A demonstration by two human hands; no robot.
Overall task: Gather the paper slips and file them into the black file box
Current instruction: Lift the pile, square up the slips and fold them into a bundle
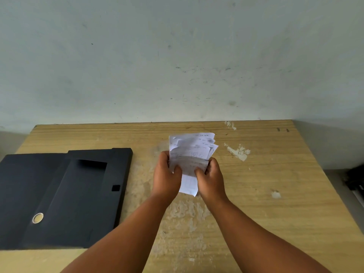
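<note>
A bundle of white paper slips [192, 152] with handwriting is held upright above the middle of the wooden table [275, 194]. My left hand [167, 174] grips the bundle's left edge and my right hand [209, 178] grips its right edge, thumbs on the front. The slips fan out unevenly at the top, and one slip hangs down between my hands. The black file box [78, 198] lies to the left on the table, apart from my hands. It is laid open, with its flap spread out to the left and a round metal-rimmed hole near the front.
The table stands against a pale scuffed wall [177, 56]. Its surface has worn, peeling patches at the middle and right. Some dark objects [354, 180] lie off the table's right edge.
</note>
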